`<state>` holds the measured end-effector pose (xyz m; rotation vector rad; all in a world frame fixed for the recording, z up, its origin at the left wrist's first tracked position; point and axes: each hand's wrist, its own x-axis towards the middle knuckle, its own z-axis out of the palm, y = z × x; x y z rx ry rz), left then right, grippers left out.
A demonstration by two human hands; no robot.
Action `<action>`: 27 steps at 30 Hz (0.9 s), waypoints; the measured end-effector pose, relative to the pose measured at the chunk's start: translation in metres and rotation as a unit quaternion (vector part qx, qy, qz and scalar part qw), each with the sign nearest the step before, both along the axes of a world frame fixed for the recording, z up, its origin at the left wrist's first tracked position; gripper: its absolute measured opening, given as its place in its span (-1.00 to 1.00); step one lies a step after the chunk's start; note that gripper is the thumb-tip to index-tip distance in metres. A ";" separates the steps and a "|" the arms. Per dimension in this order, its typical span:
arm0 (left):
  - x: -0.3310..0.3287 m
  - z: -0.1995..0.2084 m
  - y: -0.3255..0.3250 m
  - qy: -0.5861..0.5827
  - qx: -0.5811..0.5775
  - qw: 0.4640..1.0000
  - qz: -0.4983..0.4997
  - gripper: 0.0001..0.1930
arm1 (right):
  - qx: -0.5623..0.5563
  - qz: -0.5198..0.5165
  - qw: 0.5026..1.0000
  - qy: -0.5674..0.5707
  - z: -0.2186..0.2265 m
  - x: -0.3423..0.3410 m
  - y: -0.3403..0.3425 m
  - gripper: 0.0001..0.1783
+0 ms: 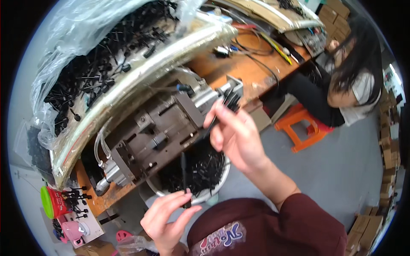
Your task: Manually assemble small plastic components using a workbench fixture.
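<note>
My left hand (pixel 162 222), low in the head view, pinches a slim black rod-like part (pixel 184 170) by its thicker lower end, and the rod points upward. My right hand (pixel 241 143) is raised beside the right end of a brown metal fixture (pixel 162 132). Its curled fingers hold a small bunch of black plastic parts (pixel 232 101), partly hidden by the fingers. The fixture lies on the bench with an air cylinder (pixel 114 174) at its left end and another (pixel 205 99) at its right. Below its front edge stands a white round bin (pixel 218 187) of similar black parts.
A plastic-lined tray (pixel 145 70) heaped with loose black parts stands behind the fixture. Cables and a yellow tool (pixel 277 49) lie on the wooden bench (pixel 252 85). A person (pixel 356 85) sits on an orange stool (pixel 299 126) at right. A red tub (pixel 57 200) is at lower left.
</note>
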<state>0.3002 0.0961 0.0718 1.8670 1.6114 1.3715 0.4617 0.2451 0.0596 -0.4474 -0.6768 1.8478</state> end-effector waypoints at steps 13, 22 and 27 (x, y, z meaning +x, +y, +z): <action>-0.013 -0.014 -0.027 0.024 -0.076 0.995 0.064 -0.63 | 0.017 0.110 0.994 0.010 -0.036 -0.008 -0.069 -0.86; -0.022 -0.014 -0.019 0.099 -0.133 0.986 0.014 -0.65 | 0.023 0.115 0.991 0.065 -0.032 0.002 -0.051 -0.81; -0.024 -0.015 -0.015 0.124 -0.137 0.983 0.013 -0.64 | 0.013 0.120 0.990 0.079 -0.044 0.001 -0.053 -0.81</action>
